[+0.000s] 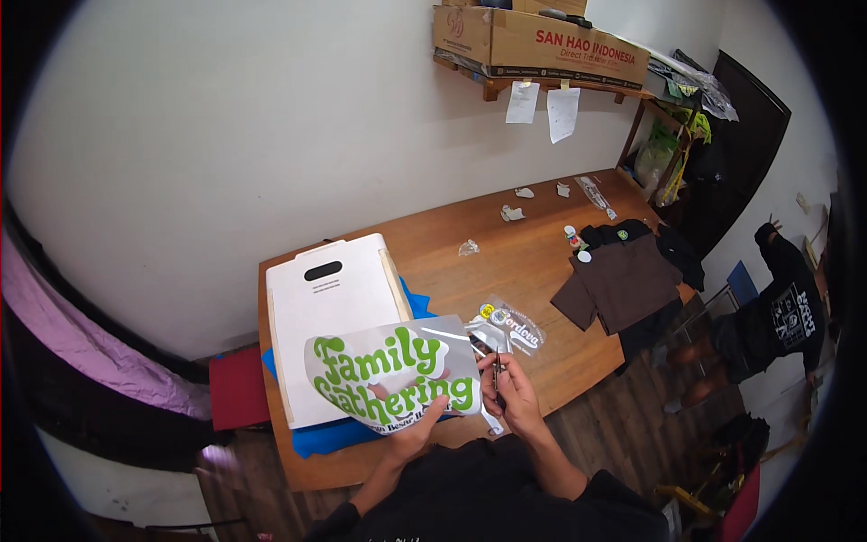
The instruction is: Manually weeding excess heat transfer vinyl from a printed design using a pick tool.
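Note:
My left hand [417,435] grips the lower edge of a clear transfer film sheet [370,359] printed with large green lettering, thumb on top. Through the film, part of my fingers shows. My right hand [513,397] is closed around a small pair of dark scissors [498,370], blades pointing away from me, right beside the film's right edge. Below the scissors a narrow strip of film [490,421] hangs down. A white board [348,271] with a dark oval slot lies on blue cloth [330,440], partly under the film.
Another printed film [522,327] lies on the wooden table [424,235] beyond my right hand. Folded dark garments [623,282] are at the right, film scraps [512,213] toward the back. A cardboard box [560,45] sits on a shelf above. A person in black [781,312] stands at far right.

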The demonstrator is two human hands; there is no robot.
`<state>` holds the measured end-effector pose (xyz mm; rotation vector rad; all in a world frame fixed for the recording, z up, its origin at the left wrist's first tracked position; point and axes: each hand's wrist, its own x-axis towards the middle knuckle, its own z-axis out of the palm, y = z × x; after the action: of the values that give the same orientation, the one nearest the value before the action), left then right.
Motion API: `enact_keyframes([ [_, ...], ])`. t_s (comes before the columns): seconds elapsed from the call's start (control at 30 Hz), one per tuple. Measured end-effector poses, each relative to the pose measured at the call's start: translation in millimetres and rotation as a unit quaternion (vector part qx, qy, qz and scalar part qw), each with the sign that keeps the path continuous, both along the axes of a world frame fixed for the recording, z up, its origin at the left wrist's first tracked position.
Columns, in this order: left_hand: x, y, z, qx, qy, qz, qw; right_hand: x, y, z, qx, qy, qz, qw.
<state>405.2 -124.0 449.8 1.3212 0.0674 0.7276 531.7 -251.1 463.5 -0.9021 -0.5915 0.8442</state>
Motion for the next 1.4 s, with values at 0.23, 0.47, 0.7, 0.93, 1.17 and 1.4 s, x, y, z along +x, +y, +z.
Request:
enact_keyframes([
  [0.23,20.6,-36.8,6.2,0.023,-0.013,0.095,0.995,9.3,-12.2,8.1,-0.081,-0.153,-0.117,0.978],
  [0.47,25.3,-58.9,12.6,-0.046,0.003,0.007,0.999,29.9,-39.8,7.7,-0.074,-0.141,-0.072,0.985],
  [0.7,53.9,-89.6,29.2,-0.162,0.058,0.053,0.984,60.7,-53.5,24.4,-0.034,-0.165,-0.041,0.985],
  [0.93,70.9,-104.3,19.3,-0.077,0.034,0.083,0.993,83.8,-79.6,19.3,-0.024,-0.056,0.063,0.996],
  [1.17,80.4,-112.7,29.1,-0.088,0.078,0.057,0.991,90.7,-87.6,8.8,-0.021,-0.014,0.07,0.997],
  [1.4,90.3,-108.9,38.1,-0.089,0.086,0.072,0.99,98.7,-78.5,17.5,-0.015,0.002,0.072,0.997],
])
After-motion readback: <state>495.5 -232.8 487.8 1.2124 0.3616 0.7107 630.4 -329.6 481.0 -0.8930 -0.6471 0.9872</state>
